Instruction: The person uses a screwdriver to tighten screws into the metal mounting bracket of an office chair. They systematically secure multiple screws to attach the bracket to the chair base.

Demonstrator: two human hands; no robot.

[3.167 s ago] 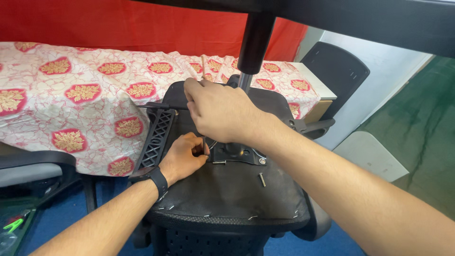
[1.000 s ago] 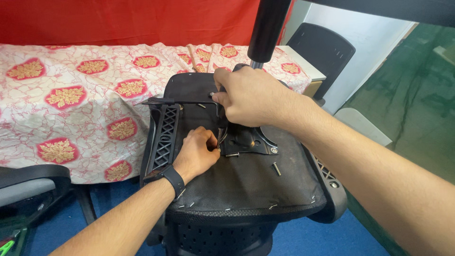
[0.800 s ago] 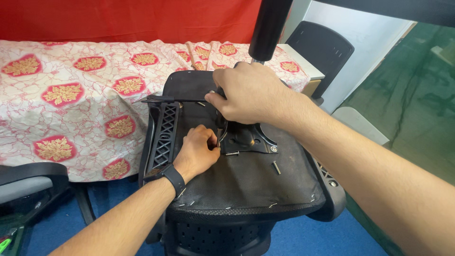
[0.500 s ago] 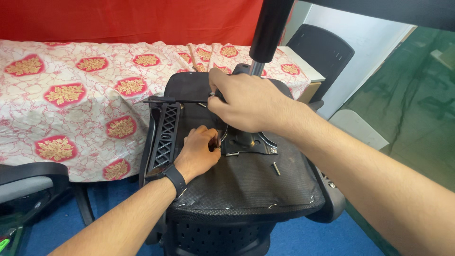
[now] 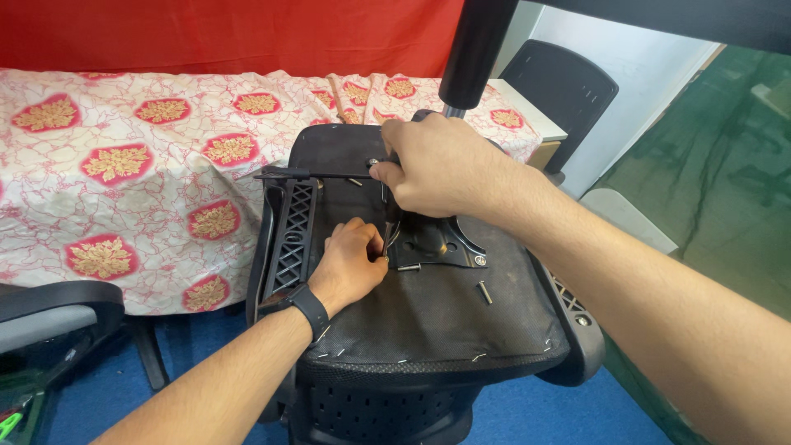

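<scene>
An office chair seat [image 5: 428, 330] lies upside down, with its black fabric underside facing up. A metal mechanism plate [image 5: 441, 243] sits at its middle, and a black gas column [image 5: 478, 49] rises behind it. My right hand [image 5: 437, 165] is closed around an L-shaped black hex key [image 5: 313, 175]. The key's long arm points left and its short arm runs down to the plate's left corner. My left hand [image 5: 354, 264], with a black watch on the wrist, rests on the seat. Its fingers pinch a small shiny bolt [image 5: 386, 257] at the key's tip.
Two loose bolts [image 5: 484, 292] lie on the seat near the plate. A table with a red-and-white floral cloth [image 5: 124, 165] stands behind, in front of a red backdrop. Another black chair [image 5: 568, 82] is at the back right. An armrest [image 5: 49, 309] is at the lower left, over blue floor.
My right hand has turned the hex key, so its long arm now sticks out to the left. My left hand has stayed at the plate's corner.
</scene>
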